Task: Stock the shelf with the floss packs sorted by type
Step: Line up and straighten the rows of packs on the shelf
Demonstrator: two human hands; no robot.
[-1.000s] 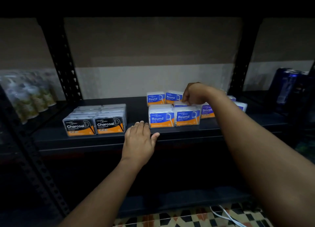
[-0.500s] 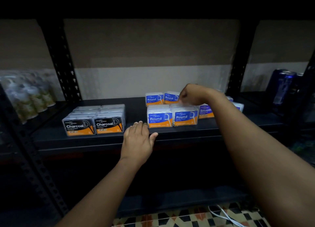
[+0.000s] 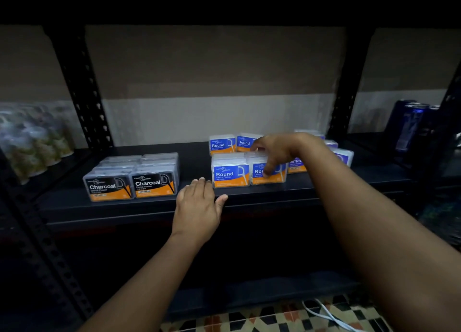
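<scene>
Floss packs sit on the dark shelf point(image 3: 249, 202) in three groups: two columns of black Charcoal packs point(image 3: 132, 179) at the left, blue Round packs point(image 3: 230, 173) in the middle with two more Round packs point(image 3: 233, 143) set further back, and purple Smooth packs point(image 3: 298, 163) at the right, partly hidden by the forearm. The right hand point(image 3: 277, 152) reaches over the front right Round pack point(image 3: 268, 173), its fingers spread and drooping, one fingertip down across the label and the thumb toward the rear packs; whether it truly pinches the pack I cannot tell. The left hand point(image 3: 199, 207) rests flat on the shelf's front lip, fingers straight and close together, holding nothing, just beside the nearest Round pack. The step in hand looks like squaring up the Round group. To do it well, I would press the pack lightly from the top and front, slide it flush against its neighbour, and keep the labels facing out and level with the Charcoal fronts. The clear cases look slick and light, so a hard shove could skid the row back or into the Smooth packs. Beyond the uprights stand pale bottles point(image 3: 32, 137) at left and dark blue containers point(image 3: 409, 124) at right.
</scene>
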